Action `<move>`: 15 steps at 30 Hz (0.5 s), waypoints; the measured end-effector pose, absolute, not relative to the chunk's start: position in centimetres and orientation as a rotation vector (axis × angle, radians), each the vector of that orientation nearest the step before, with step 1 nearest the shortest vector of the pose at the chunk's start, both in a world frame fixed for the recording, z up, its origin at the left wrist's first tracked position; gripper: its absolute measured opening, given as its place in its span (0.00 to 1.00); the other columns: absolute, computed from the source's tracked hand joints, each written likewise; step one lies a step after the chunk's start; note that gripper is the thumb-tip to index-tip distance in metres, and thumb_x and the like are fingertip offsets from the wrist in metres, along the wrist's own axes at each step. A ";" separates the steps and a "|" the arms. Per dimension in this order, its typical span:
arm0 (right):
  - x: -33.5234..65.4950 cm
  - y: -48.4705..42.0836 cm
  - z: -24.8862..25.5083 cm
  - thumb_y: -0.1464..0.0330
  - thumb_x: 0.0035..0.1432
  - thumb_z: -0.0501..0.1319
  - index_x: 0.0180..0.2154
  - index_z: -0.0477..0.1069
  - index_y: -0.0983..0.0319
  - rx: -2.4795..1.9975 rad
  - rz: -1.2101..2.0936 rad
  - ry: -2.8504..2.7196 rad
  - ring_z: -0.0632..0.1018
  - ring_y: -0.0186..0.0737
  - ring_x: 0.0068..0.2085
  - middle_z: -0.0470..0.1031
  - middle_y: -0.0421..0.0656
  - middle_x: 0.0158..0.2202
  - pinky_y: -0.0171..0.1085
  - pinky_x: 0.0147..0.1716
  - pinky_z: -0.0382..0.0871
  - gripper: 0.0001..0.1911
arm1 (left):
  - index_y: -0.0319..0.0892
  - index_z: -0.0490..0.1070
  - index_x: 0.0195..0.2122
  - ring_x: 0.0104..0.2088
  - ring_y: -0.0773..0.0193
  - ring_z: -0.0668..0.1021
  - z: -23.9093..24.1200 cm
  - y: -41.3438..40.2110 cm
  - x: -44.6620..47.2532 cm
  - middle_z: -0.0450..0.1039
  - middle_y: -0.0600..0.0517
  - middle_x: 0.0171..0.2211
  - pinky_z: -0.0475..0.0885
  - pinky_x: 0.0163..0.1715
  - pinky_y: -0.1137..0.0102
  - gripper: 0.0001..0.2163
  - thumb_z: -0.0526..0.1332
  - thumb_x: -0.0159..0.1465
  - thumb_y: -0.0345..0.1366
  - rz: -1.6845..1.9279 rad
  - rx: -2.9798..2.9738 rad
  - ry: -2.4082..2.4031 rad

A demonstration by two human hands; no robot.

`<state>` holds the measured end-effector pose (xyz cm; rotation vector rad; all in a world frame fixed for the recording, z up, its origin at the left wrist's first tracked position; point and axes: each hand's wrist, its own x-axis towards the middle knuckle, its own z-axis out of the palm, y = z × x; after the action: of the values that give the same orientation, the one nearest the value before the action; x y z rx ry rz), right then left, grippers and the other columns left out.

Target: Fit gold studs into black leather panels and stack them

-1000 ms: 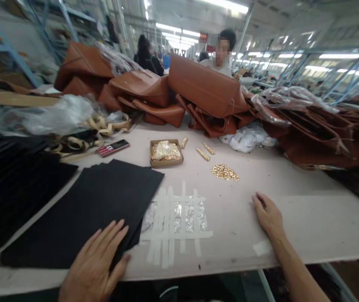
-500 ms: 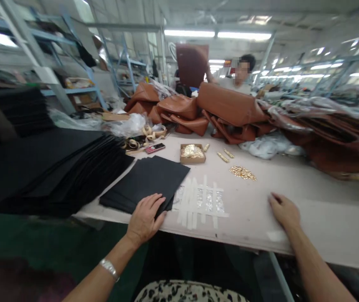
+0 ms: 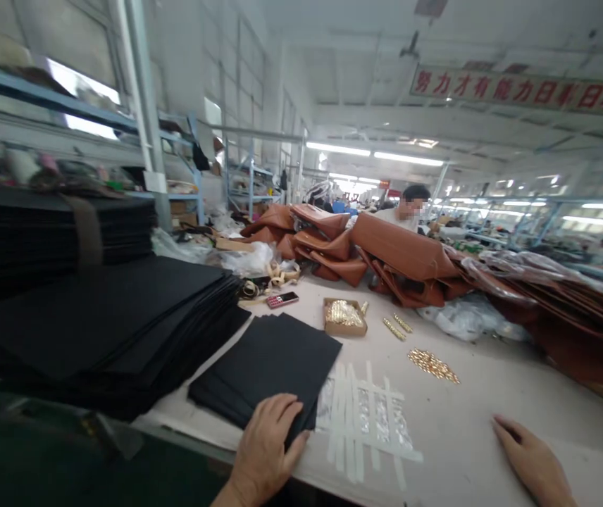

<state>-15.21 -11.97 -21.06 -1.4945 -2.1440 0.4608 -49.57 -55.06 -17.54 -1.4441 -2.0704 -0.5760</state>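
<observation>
And here's the little cardboard box (image 3: 344, 329), open-topped on the table (image 3: 465, 429), heaped to its rim with shiny gold-coloured pieces (image 3: 344, 313); whether a bag wraps them, I can't tell from here. More gold pieces lie in a loose pile (image 3: 433, 366) to the right. Nearer, flat clear packets (image 3: 382, 417) sit under crossed tape strips (image 3: 354, 429), something glinting inside, too blurred to name.

Down in front, the black sheets (image 3: 280, 355) lie stacked at the table's near edge, left of the packets. The left hand (image 3: 267, 440) rests on their near corner, fingers spread and gripping nothing, its forearm cut off below. Over on the right, the right hand (image 3: 534, 461) lies loosely curled on bare tabletop; its palm is hidden, so I can't say if it holds anything. Brown bags (image 3: 404, 246) block most of a co-worker (image 3: 412, 208) behind.
</observation>
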 end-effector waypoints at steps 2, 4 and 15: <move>-14.9 -10.8 -22.3 0.47 0.47 0.49 0.47 0.78 0.65 -1.501 0.488 -2.152 0.76 0.61 0.53 0.78 0.53 0.50 0.51 0.53 0.69 0.38 | 0.43 0.72 0.48 0.47 0.54 0.78 -17.7 -55.2 -49.6 0.77 0.46 0.47 0.76 0.48 0.59 0.15 0.63 0.61 0.40 -0.587 -1.429 -2.053; -14.7 -10.1 -23.1 0.47 0.47 0.48 0.48 0.77 0.63 -1.518 0.493 -2.155 0.75 0.60 0.55 0.77 0.51 0.52 0.50 0.55 0.68 0.38 | 0.44 0.72 0.48 0.46 0.55 0.78 -18.0 -55.3 -49.7 0.77 0.47 0.46 0.77 0.47 0.59 0.14 0.63 0.61 0.39 -0.608 -1.430 -2.034; -15.3 -12.1 -21.7 0.48 0.48 0.52 0.41 0.80 0.57 -1.423 0.503 -2.057 0.78 0.59 0.52 0.80 0.47 0.47 0.52 0.54 0.70 0.29 | 0.55 0.74 0.45 0.43 0.50 0.82 -18.5 -54.9 -51.0 0.80 0.50 0.43 0.83 0.40 0.60 0.14 0.64 0.57 0.40 -0.777 -1.418 -1.983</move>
<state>-15.33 -12.08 -21.75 -1.4230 -2.0572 0.5030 -50.98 -54.87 -18.54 -1.4185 -1.9830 -0.7767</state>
